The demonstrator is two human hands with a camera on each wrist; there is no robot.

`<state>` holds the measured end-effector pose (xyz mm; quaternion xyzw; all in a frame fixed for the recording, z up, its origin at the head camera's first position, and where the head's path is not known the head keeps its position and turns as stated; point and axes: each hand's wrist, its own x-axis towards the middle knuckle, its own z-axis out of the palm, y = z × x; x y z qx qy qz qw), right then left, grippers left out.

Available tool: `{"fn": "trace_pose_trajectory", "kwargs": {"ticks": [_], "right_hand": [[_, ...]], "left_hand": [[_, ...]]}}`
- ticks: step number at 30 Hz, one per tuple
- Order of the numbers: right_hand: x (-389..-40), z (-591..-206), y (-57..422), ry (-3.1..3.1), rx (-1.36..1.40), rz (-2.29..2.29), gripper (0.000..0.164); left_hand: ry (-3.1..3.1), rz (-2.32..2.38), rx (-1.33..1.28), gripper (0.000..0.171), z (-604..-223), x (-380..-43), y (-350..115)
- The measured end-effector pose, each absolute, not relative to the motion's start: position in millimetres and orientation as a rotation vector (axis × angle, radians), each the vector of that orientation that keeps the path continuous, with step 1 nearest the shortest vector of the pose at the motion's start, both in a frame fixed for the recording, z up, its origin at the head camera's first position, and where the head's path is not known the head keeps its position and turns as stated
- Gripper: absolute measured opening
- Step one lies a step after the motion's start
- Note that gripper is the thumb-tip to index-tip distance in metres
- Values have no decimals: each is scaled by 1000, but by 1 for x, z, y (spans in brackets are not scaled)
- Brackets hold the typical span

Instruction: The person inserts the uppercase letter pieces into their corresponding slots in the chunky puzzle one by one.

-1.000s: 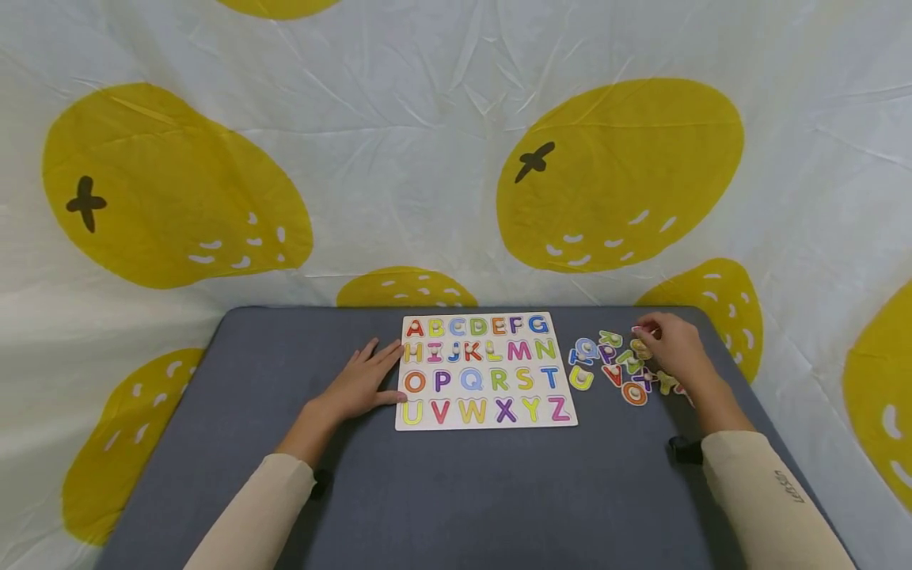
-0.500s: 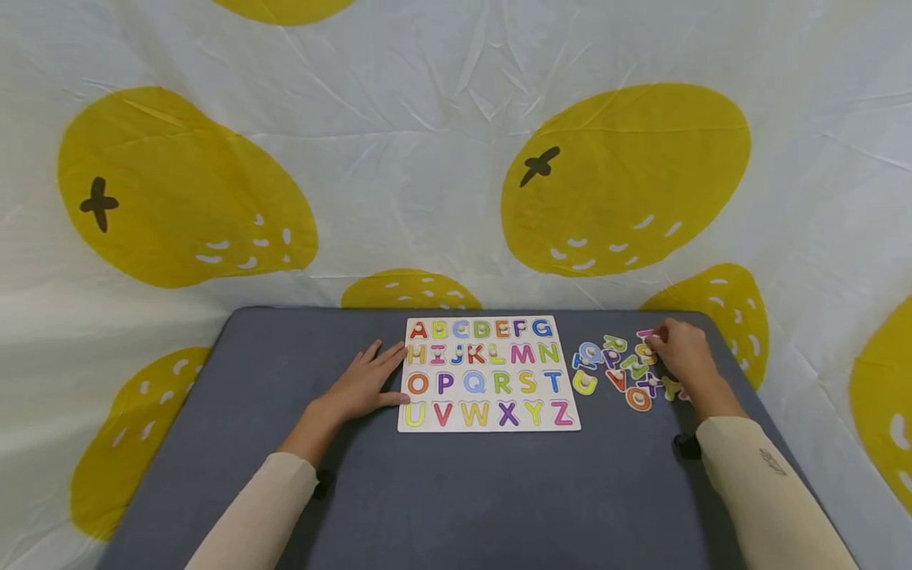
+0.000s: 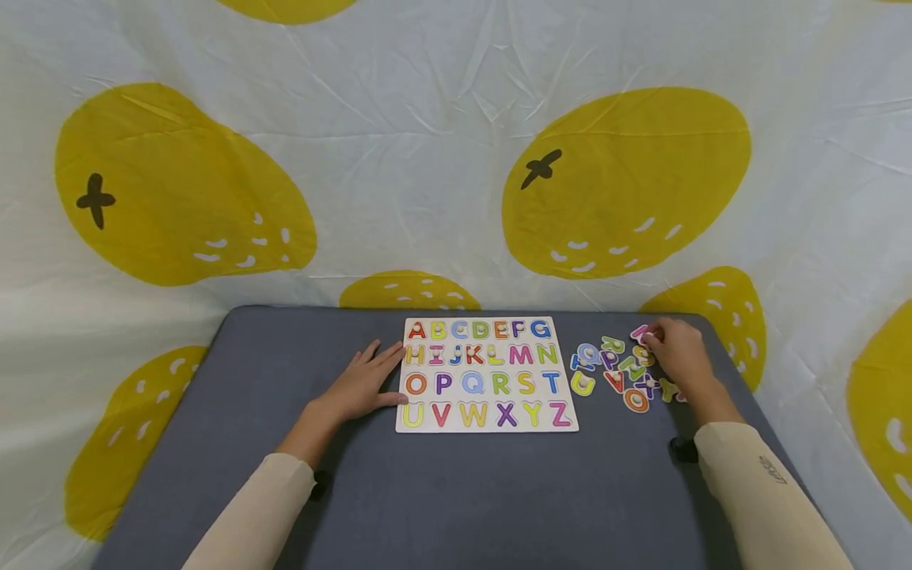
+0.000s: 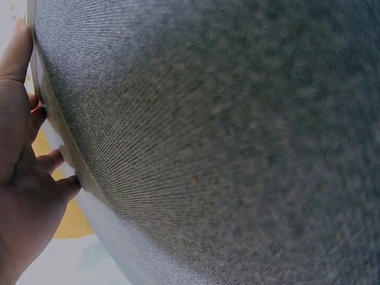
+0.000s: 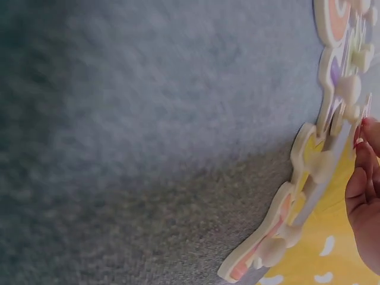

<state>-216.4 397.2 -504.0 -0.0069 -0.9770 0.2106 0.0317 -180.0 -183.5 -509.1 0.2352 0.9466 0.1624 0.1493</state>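
A white alphabet puzzle board (image 3: 492, 432) lies on the table, with small knobs showing on the top-row letters and on several in the second row. My left hand (image 3: 363, 384) rests with fingers spread at the board's left edge, thumb and fingertips on its rim. At the right, my right hand (image 3: 680, 348) pinches a pink letter piece (image 3: 637, 333) over the back of a pile of loose knobbed letters (image 3: 636, 400). Which letter it is stays partly hidden by the fingers. In the right wrist view, thumb and fingertips (image 5: 363, 142) meet on a thin reddish-pink edge.
Among the loose letters are a yellow U (image 3: 582, 385), a red V-shaped piece (image 3: 614, 381) and a light blue Q (image 3: 588, 354), between the board and my right hand. A dark cloth covers the table (image 3: 492, 499). Behind its far edge hangs a patterned curtain (image 3: 413, 182).
My right hand lowers slightly and the pink letter piece turns in its fingers, staying at the back of the pile. The left hand keeps its place on the board.
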Motion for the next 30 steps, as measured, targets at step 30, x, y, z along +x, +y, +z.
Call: {"fn": "trace_pose_trajectory", "kwargs": {"ticks": [30], "right_hand": [[-209,-490,259,-2973,477,725,15]], "left_hand": [[2732,474,692,97,-515,-182,-186]]}}
